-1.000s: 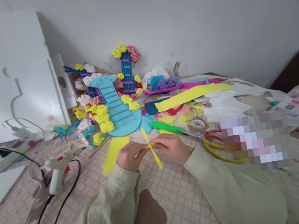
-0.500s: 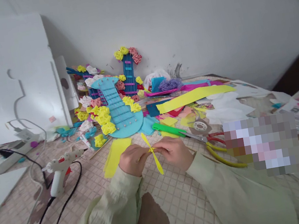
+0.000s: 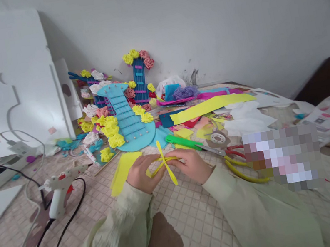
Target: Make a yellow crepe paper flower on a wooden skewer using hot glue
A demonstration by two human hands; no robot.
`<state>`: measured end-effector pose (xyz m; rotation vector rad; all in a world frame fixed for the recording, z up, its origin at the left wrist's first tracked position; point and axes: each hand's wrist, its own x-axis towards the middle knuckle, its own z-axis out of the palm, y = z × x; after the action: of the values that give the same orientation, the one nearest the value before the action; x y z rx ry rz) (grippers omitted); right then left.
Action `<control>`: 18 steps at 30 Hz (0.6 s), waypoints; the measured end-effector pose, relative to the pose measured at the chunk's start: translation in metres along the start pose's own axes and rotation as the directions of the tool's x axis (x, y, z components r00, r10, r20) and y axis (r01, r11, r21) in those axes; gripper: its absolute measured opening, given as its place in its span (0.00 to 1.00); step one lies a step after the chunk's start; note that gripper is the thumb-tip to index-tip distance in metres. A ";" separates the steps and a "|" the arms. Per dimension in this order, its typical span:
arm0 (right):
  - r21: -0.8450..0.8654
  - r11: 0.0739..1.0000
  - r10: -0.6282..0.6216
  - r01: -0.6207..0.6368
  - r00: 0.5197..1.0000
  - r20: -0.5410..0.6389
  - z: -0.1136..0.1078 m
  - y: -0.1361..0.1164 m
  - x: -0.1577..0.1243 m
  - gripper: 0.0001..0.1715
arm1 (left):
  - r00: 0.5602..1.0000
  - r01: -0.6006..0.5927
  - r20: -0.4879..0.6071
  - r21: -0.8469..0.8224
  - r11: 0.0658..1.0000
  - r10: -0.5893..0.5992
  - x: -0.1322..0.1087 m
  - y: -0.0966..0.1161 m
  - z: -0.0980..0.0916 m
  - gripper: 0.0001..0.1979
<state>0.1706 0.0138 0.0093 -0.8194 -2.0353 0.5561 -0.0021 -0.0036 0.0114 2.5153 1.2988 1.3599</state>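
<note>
Two hands (image 3: 141,174) (image 3: 191,164), two crossed yellow strips (image 3: 166,166)

Soft, even daylight, no glare. Edges bend fisheye-style, dark vignette far right of the hands, everything slightly blurry.

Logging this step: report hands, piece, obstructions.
Left hand and right hand both pinch crossed yellow paper strips. Slim green plastic tool just behind, apart. White glue gun left, untouched.
</note>
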 end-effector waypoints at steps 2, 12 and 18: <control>0.066 0.996 0.055 -0.056 0.998 0.014 -0.002 0.000 0.001 0.08 | 0.996 0.085 0.031 -0.025 0.996 -0.084 0.001 0.003 -0.003 0.21; 0.761 0.384 0.497 -0.524 0.811 0.308 -0.004 0.003 0.005 0.13 | 0.779 0.529 0.223 -0.735 0.424 -0.586 0.008 -0.009 -0.006 0.21; 0.816 0.107 0.379 -0.568 0.782 0.494 -0.003 0.001 -0.002 0.12 | 0.808 0.502 0.252 -0.768 0.398 -0.532 0.006 0.000 0.001 0.17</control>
<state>0.1741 0.0127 0.0090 -0.6044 -1.0287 2.0633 0.0002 0.0009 0.0150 1.2973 0.9642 1.3665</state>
